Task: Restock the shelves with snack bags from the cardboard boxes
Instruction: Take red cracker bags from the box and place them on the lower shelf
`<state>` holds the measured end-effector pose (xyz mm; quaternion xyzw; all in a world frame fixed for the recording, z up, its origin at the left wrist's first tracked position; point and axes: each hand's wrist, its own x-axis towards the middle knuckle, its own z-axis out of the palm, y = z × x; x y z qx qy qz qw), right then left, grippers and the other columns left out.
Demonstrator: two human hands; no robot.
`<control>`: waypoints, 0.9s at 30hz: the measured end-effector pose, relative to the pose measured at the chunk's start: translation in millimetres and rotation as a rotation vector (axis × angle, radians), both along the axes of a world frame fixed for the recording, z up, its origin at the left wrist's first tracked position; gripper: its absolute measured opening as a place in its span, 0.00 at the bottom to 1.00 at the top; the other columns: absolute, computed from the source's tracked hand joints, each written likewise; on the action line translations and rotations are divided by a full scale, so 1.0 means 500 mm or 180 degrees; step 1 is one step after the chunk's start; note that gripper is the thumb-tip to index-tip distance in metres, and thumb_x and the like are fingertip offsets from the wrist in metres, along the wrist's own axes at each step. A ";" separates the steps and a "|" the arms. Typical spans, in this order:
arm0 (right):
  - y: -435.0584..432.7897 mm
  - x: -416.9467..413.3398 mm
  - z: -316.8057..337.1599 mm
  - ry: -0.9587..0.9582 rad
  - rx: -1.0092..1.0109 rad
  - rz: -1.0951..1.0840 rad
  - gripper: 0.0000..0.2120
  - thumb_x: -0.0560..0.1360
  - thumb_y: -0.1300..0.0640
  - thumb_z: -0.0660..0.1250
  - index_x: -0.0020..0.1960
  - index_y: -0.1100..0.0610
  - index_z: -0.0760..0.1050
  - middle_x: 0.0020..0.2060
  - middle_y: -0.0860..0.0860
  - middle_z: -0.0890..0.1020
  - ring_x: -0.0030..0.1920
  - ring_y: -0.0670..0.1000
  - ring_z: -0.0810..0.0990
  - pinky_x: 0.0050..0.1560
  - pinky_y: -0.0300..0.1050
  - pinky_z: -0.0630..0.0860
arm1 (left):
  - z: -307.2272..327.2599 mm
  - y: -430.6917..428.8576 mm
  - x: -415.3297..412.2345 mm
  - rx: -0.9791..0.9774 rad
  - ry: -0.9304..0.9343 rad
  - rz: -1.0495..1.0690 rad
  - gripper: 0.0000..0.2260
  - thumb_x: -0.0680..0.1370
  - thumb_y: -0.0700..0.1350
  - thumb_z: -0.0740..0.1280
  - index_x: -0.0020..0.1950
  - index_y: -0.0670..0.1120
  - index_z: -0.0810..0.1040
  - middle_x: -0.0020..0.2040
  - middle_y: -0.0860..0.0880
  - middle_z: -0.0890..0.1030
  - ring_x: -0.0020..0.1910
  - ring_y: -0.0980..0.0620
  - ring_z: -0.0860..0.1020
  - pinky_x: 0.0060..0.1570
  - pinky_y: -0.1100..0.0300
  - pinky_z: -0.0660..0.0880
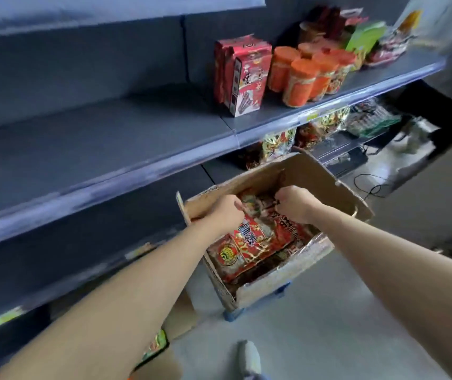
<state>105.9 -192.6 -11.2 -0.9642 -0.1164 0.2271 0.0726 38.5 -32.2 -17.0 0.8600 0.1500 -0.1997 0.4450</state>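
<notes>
Right now both hands are down in the open cardboard box (305,171), which sits at approx. 4 o'clock from frame centre, on the floor in front of the shelving w/ something blue (257,305) under its near corner. The box holds snack bags (279,259), mostly red w/ gold print, lying flat and stacked. The left hand (224,212) is at the box's 9 o'clock side, fingers curled onto the top edge of the uppermost red bag (249,241). The right hand (293,202), just beside it at the 12 o'clock end, has its fingers curled tight on the bags there (which one exactly, can't tell; motion blur). The middle shelf (109,149) runs from 8 o'clock up to 2 o'clock. On it at 1 o'clock stand red cartons (244,78), then orange-lidded jars (301,80) just beside them, and a green pack (364,39) further along. More shiny bags (277,144) stand on the shelf below, behind the box. A shoe (249,357) shows at 6 o'clock, and a black cable (370,185) loops on the floor at 3 o'clock.
</notes>
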 end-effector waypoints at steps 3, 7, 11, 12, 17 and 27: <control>-0.027 0.046 -0.066 0.0239 -0.0031 0.0123 0.13 0.77 0.56 0.62 0.55 0.63 0.77 0.53 0.58 0.80 0.55 0.59 0.78 0.50 0.44 0.72 | -0.105 -0.029 0.035 0.0086 0.0509 0.0651 0.07 0.77 0.40 0.64 0.52 0.39 0.78 0.49 0.40 0.80 0.39 0.47 0.73 0.34 0.60 0.69; -0.038 0.099 -0.168 0.0609 0.0041 0.0094 0.14 0.77 0.57 0.62 0.57 0.65 0.77 0.55 0.59 0.80 0.53 0.56 0.77 0.48 0.43 0.71 | -0.204 -0.049 0.061 -0.0320 0.1049 0.1553 0.22 0.76 0.38 0.66 0.70 0.41 0.67 0.59 0.41 0.78 0.52 0.43 0.79 0.47 0.55 0.77; -0.036 0.137 -0.278 0.1142 0.0062 0.0204 0.14 0.77 0.55 0.61 0.56 0.62 0.76 0.54 0.56 0.79 0.61 0.57 0.77 0.60 0.46 0.74 | -0.252 -0.042 0.085 -0.0575 0.1354 0.2205 0.16 0.77 0.39 0.65 0.64 0.39 0.68 0.57 0.41 0.78 0.56 0.40 0.78 0.57 0.50 0.76; -0.034 0.143 -0.301 0.1278 0.0057 0.0244 0.15 0.78 0.54 0.60 0.59 0.62 0.75 0.55 0.57 0.79 0.61 0.58 0.77 0.60 0.47 0.74 | -0.267 -0.038 0.090 -0.0609 0.1402 0.2306 0.17 0.77 0.39 0.66 0.64 0.38 0.69 0.58 0.41 0.78 0.56 0.40 0.78 0.58 0.48 0.76; -0.022 0.160 -0.355 0.1654 0.0354 -0.0167 0.23 0.79 0.50 0.61 0.66 0.66 0.70 0.59 0.59 0.78 0.56 0.56 0.77 0.50 0.42 0.69 | -0.317 -0.025 0.101 -0.0857 0.1600 0.2718 0.11 0.75 0.39 0.67 0.57 0.39 0.74 0.50 0.41 0.81 0.48 0.41 0.80 0.52 0.47 0.78; -0.021 0.178 -0.352 0.2175 0.0935 -0.1677 0.28 0.75 0.45 0.67 0.68 0.62 0.69 0.63 0.57 0.77 0.64 0.58 0.75 0.64 0.51 0.72 | -0.303 -0.039 0.107 -0.1240 0.1552 0.2948 0.10 0.77 0.41 0.67 0.58 0.39 0.76 0.44 0.43 0.81 0.37 0.46 0.79 0.36 0.56 0.74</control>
